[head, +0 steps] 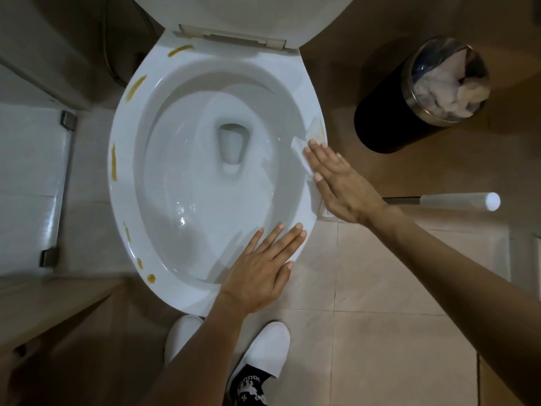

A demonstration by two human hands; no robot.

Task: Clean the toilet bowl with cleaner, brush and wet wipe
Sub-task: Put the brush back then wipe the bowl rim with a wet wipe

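Observation:
The white toilet bowl fills the middle of the head view, its lid raised. Several yellow-brown smears dot the left and front rim. A white wet wipe lies on the right rim, stained yellowish at its far end. My right hand presses flat on the wipe with straight fingers. My left hand rests flat on the front right rim, fingers spread. A white brush handle pokes out to the right, behind my right hand. No cleaner bottle shows.
A black waste bin with a metal ring and crumpled tissue inside stands right of the bowl. A glass shower panel with metal brackets runs along the left. My white slippers stand on the beige tiles below the bowl.

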